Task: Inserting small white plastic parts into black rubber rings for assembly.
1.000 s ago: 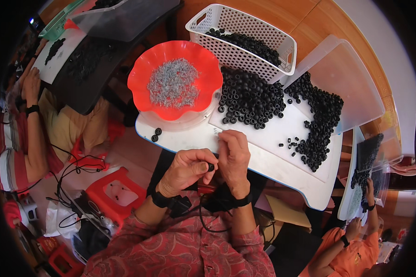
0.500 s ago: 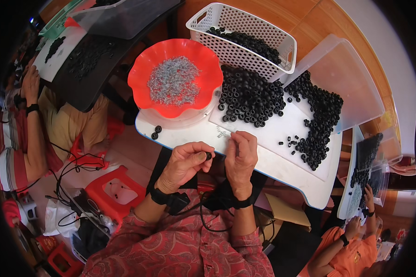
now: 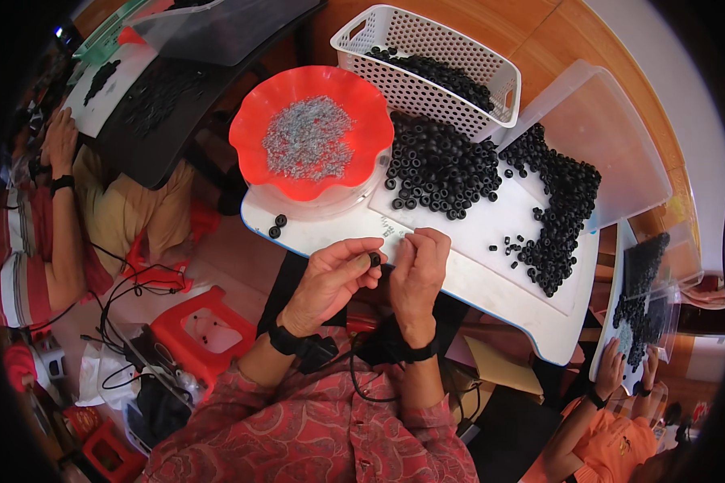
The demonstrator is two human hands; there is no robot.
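Observation:
Above the table's near edge, my left hand (image 3: 336, 275) pinches a small black ring-shaped part (image 3: 374, 259) between thumb and fingertips. Close beside it, my right hand (image 3: 417, 275) has its fingers curled and pressed together; whatever they hold, if anything, is hidden. A few small silvery pieces (image 3: 390, 230) lie on the white board just beyond my hands. Farther off is a heap of similar black ring-shaped parts (image 3: 439, 165). Two loose black rings (image 3: 275, 232) rest at the table's left edge.
A red wavy-rimmed bowl (image 3: 246, 153) holds many tiny silvery pieces. Behind stand a white perforated basket (image 3: 427, 88) of black parts and a clear plastic bin (image 3: 612, 145). Smaller black parts (image 3: 568, 189) spread at right. Co-workers' hands (image 3: 59, 143) show at both sides.
My left hand has shifted slightly right and up with the black ring, closer to my right hand. The view has moved a little. At far right, a co-worker's hands have moved.

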